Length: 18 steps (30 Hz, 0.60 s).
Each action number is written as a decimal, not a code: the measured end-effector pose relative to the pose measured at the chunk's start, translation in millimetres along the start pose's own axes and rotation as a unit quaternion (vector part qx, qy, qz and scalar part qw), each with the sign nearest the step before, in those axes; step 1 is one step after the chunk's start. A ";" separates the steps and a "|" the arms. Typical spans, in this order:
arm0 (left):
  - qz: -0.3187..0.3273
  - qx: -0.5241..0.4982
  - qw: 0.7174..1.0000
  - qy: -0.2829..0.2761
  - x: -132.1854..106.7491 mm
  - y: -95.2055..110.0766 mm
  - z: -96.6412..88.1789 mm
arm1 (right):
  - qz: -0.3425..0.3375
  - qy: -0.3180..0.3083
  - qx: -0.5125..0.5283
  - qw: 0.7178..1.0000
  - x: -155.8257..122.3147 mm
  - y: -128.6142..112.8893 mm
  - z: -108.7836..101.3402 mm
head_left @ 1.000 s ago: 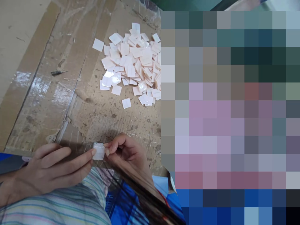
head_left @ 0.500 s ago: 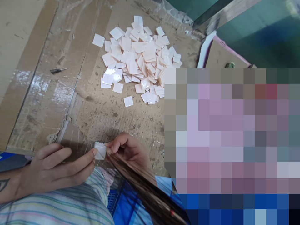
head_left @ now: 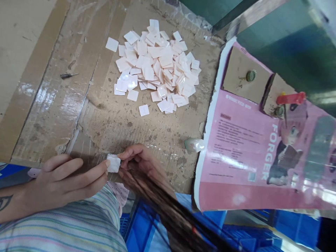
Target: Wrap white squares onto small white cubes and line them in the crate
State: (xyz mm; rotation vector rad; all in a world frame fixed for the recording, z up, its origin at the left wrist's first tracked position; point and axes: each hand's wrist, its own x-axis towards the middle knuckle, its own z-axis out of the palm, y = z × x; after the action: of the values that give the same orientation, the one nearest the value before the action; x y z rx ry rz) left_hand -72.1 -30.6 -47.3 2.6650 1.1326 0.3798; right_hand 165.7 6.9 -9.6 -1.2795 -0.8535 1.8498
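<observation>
A small white square piece (head_left: pixel 113 163) is held between both hands above the near edge of the cardboard-covered table. My left hand (head_left: pixel 63 178) pinches its left side with the fingertips, the other fingers stretched out. On its right side, my right hand (head_left: pixel 148 164) grips the piece between thumb and bent fingers. Long dark hair hangs across the right hand and hides part of its fingers. Beyond the hands lies a loose heap of thin whitish square pieces (head_left: pixel 160 66), with a single square (head_left: pixel 144 110) apart at its near side.
A small dark pointed tool (head_left: pixel 68 75) lies left of the heap. On the right is a pink printed board (head_left: pixel 236 157), bearing cardboard pieces and a red object (head_left: pixel 291 98). A pale translucent object (head_left: pixel 194 144) sits by its left edge. Blue bins (head_left: pixel 296 225) stand below.
The white square piece has turned slightly between the fingers; the coloured marks at its top edge no longer show. The view has shifted a little. The pink board, pixelated before, is visible.
</observation>
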 end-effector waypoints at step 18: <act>0.004 -0.026 1.000 -0.003 -27.9 -1.8 21.2 | 0.003 0.011 -0.021 1.000 -1.9 -3.1 3.0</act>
State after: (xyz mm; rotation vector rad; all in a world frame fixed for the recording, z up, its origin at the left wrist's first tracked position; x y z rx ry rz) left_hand -85.2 -51.8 -72.0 2.6255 1.0956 0.3964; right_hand 164.0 6.5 -5.3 -1.3264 -0.8812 1.8279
